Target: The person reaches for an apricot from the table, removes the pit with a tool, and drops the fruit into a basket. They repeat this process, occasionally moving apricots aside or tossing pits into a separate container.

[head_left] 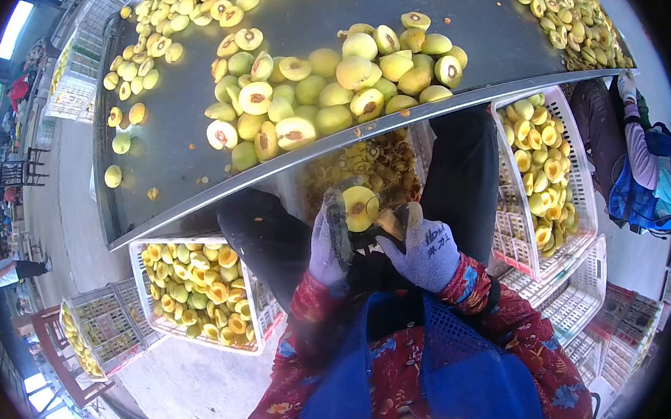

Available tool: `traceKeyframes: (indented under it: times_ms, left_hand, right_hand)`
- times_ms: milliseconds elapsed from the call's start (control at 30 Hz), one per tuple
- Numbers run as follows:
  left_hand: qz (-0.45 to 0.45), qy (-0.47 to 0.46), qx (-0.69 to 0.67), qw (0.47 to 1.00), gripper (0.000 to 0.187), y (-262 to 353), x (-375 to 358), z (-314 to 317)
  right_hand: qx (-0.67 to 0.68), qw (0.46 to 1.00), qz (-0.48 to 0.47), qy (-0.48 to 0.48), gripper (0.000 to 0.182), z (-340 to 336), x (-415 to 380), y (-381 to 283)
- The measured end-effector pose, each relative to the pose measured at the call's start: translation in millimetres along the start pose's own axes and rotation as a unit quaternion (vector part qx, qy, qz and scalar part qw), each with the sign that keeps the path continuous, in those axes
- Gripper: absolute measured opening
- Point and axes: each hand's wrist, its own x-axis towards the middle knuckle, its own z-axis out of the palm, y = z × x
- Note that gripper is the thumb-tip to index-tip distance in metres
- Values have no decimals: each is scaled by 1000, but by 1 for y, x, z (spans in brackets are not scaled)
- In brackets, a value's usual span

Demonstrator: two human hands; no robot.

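My left hand [331,241], in a pale glove with dark, dirty fingers, is closed on a halved yellow fruit [360,208]. The cut face is turned up, with a brown centre. My right hand [424,251], gloved the same way, grips a small tool with a light wooden handle [389,225] right beside the fruit; its working end is hard to make out. Both hands are over my lap, below the edge of the metal table [193,180]. On the table lies a pile of halved fruits [327,93].
Crates of fruit halves stand at left [201,289] and right [543,171]. A container of scraps [371,168] sits between my knees. More fruit [571,22] lies at the table's far right. A co-worker [635,149] sits at right; another person [17,269] is far left.
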Motion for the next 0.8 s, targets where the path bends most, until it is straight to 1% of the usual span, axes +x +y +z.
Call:
traceKeyframes:
  times_ms: [67, 133, 267, 333, 367, 433, 467, 533, 567, 667, 800]
  left_hand:
    - [4, 2, -13, 1000, 47, -7, 6, -5]
    - [6, -9, -34, 999, 46, -12, 10, -9]
    - [13, 3, -13, 1000, 45, -16, 15, -10]
    - [21, 7, 17, 1000, 45, -20, 15, -16]
    - [11, 13, 0, 1000, 45, -20, 15, -16]
    - [-8, 25, -33, 999, 45, -20, 17, -14]
    - [-2, 20, -38, 999, 46, -24, 17, -16]
    - [9, 8, -48, 999, 46, -30, 17, -21]
    - [8, 7, -40, 999, 46, -29, 17, -21]
    - [15, 6, -13, 1000, 46, -23, 15, -9]
    - [37, 15, 22, 999, 43, -28, 18, -8]
  right_hand:
    - [10, 1000, 4, 29, 43, 2, 2, 2]
    - [7, 1000, 0, 9, 44, 5, 4, 9]
    - [38, 999, -9, -5, 45, 10, 6, 16]
    - [137, 990, 0, -26, 44, 3, 10, 11]
    - [186, 982, 3, -36, 44, 0, 11, 9]
    - [172, 985, -11, -29, 42, 8, 10, 16]
    - [166, 986, -17, -27, 41, 10, 8, 18]
    - [99, 994, -18, -44, 39, 6, 9, 12]
    - [65, 996, -20, -52, 38, 4, 10, 9]
    - [43, 997, -3, -60, 33, 6, 11, 7]
    - [43, 996, 0, -80, 29, 9, 9, 6]
